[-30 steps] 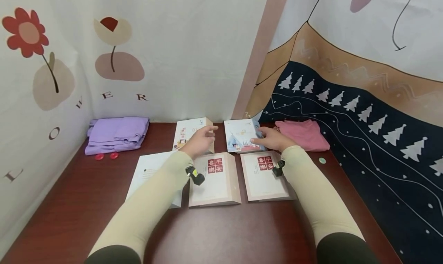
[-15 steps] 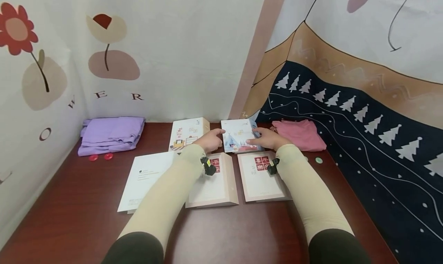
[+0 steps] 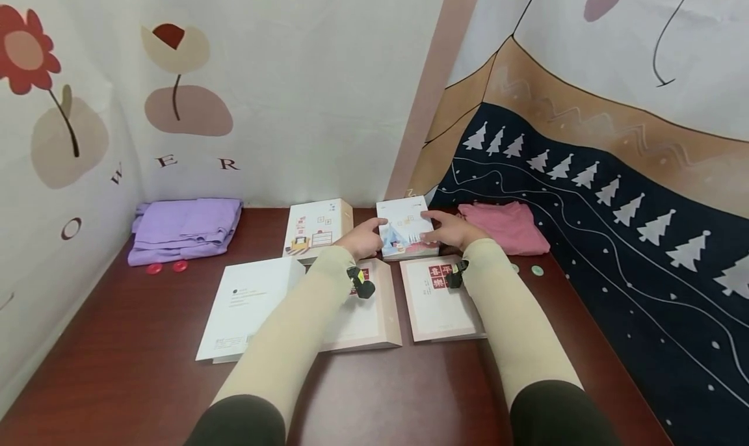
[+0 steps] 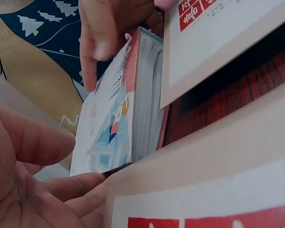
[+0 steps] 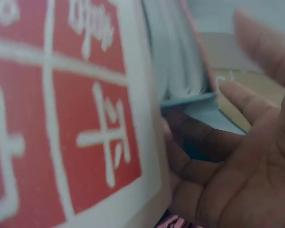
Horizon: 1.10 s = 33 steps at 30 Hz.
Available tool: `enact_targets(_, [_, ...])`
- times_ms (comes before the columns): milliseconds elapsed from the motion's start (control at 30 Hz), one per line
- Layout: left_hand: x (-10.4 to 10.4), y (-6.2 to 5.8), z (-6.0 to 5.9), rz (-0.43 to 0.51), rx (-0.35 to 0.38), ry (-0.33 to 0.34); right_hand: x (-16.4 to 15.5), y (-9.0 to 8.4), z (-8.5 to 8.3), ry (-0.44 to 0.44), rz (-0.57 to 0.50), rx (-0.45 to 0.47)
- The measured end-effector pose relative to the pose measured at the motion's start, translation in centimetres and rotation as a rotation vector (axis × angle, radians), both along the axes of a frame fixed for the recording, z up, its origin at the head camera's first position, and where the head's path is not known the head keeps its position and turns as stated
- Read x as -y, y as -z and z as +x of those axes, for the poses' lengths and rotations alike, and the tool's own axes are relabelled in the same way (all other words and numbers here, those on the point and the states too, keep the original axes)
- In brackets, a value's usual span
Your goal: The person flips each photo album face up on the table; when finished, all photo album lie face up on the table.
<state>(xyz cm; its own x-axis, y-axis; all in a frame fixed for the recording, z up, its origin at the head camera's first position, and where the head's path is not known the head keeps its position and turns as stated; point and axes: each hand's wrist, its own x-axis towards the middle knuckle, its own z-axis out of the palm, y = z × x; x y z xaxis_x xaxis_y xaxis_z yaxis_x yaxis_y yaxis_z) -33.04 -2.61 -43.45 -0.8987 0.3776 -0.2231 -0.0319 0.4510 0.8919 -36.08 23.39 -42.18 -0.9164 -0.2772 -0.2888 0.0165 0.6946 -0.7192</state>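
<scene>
I see my left hand (image 3: 364, 238) and right hand (image 3: 449, 230) both gripping the far blue-cover book (image 3: 405, 233), fingers curled around its edges.

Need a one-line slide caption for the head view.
Both hands, left hand and right hand, grip a blue-illustrated book at the back of a dark red table among other books.

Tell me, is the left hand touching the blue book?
Touching. The head view shows the left hand holding the blue book's left edge; the left wrist view shows fingers under it.
</scene>
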Motion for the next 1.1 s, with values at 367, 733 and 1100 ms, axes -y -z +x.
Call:
enact_targets(367, [-0.7,0.9,-0.9,0.096,0.087,-0.135,0.2,0.2,-0.6,0.128,-0.060,0.122])
enact_targets(733, [-0.9,1.1,-1.0,0.191,0.117,-0.197,0.5,0.2,-0.4,0.177,-0.136,0.174])
enact_targets(1100, [-1.0,1.0,-0.8,0.170,0.110,-0.178,-0.1,0.6,-0.1,0.196,-0.172,0.168])
